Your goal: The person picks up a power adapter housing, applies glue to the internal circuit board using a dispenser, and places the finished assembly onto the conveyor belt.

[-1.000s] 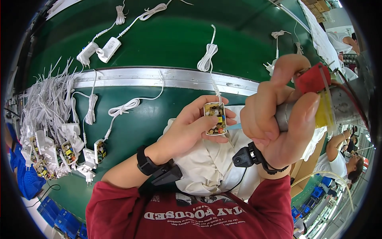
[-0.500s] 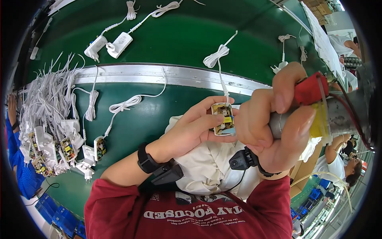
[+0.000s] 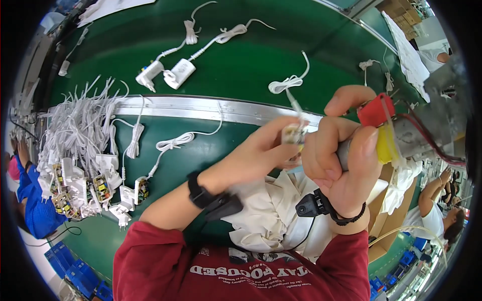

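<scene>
Closed around an opened white power adapter [image 3: 294,134], my left hand [image 3: 261,150] is somewhat smeared by motion. The adapter's circuit board is exposed, and its white cord runs up to a tied bundle [image 3: 286,85] on the green bench. Just beside it, my right hand [image 3: 334,150] grips a grey cylindrical hand tool [image 3: 419,131] with a red switch block [image 3: 375,111], yellow tape and red and black wires. One finger is raised by the switch. The tool's working end is hidden behind my fingers.
At the left lies a heap of white adapters [image 3: 75,188] with bundled cords, several showing circuit boards. Two adapters [image 3: 179,72] rest beyond a metal rail [image 3: 201,109]. Off-white cloth [image 3: 261,220] covers my lap; a cardboard box [image 3: 389,220] stands at right. Other people sit on both sides.
The whole view has shifted, so bench items appear farther right and lower. My left hand has tilted the adapter. A right-hand finger has lifted and straightened near the switch.
</scene>
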The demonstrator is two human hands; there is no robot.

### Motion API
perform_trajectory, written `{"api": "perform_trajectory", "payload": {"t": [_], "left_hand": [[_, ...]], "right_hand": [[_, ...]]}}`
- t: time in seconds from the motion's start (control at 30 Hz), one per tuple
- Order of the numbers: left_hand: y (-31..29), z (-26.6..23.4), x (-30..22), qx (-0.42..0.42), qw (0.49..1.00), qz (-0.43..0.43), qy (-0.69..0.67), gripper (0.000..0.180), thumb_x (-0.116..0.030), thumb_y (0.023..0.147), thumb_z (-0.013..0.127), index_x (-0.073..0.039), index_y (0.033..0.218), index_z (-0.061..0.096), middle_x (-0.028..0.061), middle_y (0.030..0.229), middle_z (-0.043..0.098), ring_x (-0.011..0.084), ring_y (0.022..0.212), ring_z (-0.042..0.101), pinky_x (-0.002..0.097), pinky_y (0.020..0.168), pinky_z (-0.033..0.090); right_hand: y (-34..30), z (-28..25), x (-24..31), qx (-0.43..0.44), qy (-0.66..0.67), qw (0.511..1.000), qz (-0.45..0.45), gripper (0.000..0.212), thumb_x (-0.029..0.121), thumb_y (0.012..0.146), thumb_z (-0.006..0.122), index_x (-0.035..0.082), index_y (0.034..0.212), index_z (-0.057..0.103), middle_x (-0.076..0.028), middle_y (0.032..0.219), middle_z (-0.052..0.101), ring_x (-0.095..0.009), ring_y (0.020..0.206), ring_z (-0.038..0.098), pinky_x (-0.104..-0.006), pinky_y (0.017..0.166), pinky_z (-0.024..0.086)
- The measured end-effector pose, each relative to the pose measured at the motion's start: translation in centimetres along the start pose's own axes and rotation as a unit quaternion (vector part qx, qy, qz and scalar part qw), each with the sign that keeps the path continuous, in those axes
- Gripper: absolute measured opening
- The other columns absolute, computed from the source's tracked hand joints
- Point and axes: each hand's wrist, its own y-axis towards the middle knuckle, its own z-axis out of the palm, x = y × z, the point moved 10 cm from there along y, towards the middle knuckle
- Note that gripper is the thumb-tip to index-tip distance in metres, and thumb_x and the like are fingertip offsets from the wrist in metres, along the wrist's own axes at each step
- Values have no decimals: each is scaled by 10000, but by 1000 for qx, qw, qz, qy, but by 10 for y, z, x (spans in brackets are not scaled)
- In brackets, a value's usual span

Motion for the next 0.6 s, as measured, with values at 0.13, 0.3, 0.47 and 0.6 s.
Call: {"api": "perform_trajectory", "payload": {"t": [0.13, 0.3, 0.47, 0.6], "left_hand": [[58, 24, -71, 8, 838, 301, 455, 338, -109, 844, 566, -1, 1145, 456, 161, 1042, 549, 279, 943, 589, 366, 737, 514], [66, 13, -85, -95, 630, 328, 697, 260, -115, 747, 635, -6, 932, 489, 166, 887, 540, 334, 842, 569, 373, 665, 501], [-8, -16, -155, -304, 398, 235, 833, 292, -163, 722, 688, -30, 907, 505, 133, 902, 554, 291, 861, 584, 369, 649, 508], [-34, -70, -172, -342, 343, 101, 869, 301, -193, 727, 710, -30, 909, 534, 124, 868, 587, 247, 841, 610, 340, 644, 505]], "right_hand": [[0, 2, 0, 10, 9, 1000, -7, 461, 472, 955, 399, 23, 1048, 353, 28, 461, 301, -54, 345, 249, -225, 345, 199], [2, 6, 5, 15, 9, 1000, -15, 452, 457, 957, 407, 16, 1043, 364, 27, 463, 301, -52, 348, 251, -224, 345, 200], [4, 2, 11, -6, -32, 999, -21, 437, 438, 959, 416, 10, 1038, 375, 26, 471, 304, -47, 356, 251, -219, 346, 202], [3, -2, 8, -9, 35, 999, 8, 330, 312, 911, 562, 14, 1016, 466, 77, 582, 420, 1, 467, 341, -179, 431, 243]]}}
